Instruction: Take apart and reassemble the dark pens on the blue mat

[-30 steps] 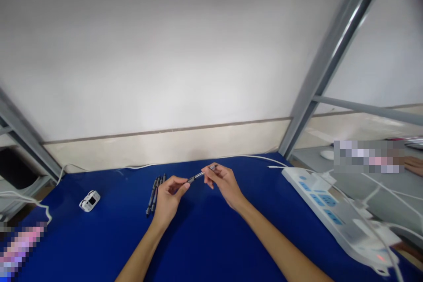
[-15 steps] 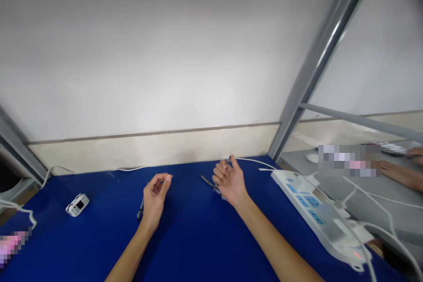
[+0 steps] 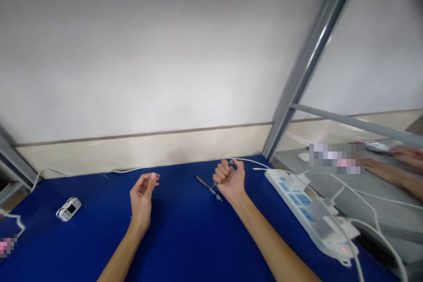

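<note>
My right hand is closed in a fist, palm up, over the blue table top. A slim dark pen piece sticks out past its fingers. A dark pen lies on the blue surface just left of that fist. My left hand hovers to the left with its palm facing right. Its fingers are loosely curled and apart, and nothing shows in them. The two hands are well apart.
A white power strip with plugs and white cables lies at the right edge. A small white car-shaped object sits at the left. A grey metal post rises behind the table. Another person's hands rest on the neighbouring bench.
My hands held one pen between them, then came apart. The left let go and drifted left. The right turned palm up and closed into a fist. A pen now lies beside it.
</note>
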Demonstrator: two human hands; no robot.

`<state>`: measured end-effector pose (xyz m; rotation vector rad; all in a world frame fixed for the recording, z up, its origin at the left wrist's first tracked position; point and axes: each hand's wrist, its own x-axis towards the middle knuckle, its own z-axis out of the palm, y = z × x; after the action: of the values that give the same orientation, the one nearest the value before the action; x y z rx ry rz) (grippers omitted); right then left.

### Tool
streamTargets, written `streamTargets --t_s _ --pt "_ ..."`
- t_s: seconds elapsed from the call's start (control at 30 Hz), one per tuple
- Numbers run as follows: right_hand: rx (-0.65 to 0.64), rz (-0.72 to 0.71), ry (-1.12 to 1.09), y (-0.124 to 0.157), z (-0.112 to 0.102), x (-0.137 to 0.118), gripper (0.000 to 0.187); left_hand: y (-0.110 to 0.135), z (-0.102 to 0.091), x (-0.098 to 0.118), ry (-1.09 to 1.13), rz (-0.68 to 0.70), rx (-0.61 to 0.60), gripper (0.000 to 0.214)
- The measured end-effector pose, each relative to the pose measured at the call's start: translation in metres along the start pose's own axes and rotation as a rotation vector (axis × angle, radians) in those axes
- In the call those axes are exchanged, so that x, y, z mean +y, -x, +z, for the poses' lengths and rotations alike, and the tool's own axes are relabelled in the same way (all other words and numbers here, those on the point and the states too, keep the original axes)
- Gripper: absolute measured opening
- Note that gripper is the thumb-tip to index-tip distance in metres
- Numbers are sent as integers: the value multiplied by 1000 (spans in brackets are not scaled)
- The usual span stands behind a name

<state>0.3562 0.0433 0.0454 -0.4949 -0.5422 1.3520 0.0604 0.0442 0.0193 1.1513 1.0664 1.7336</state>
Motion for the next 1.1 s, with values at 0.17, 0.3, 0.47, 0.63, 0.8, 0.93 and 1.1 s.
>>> streamTargets --t_s 0.17,0.3,0.47,0.63,0.8,0.93,1.1 --pt "-16 6 -13 -2 4 2 42 -13 -8 2 59 -21 106 39" --pt "-65 -11 44 -8 7 6 33 -27 -18 3 167 12 197 35" --pt "-30 -60 184 -11 6 12 41 -34 -24 0 291 -78 235 35" --pt "-8 -39 260 -8 9 14 26 -32 -22 -1 283 -94 243 37" --pt "-97 -84 647 -5 8 33 29 -30 -19 4 225 -67 252 41" --pt "-207 -163 965 5 10 58 33 -31 -18 4 172 -60 223 44" --pt "-458 -182 1139 29 31 74 33 -23 -12 2 1 -25 84 45"
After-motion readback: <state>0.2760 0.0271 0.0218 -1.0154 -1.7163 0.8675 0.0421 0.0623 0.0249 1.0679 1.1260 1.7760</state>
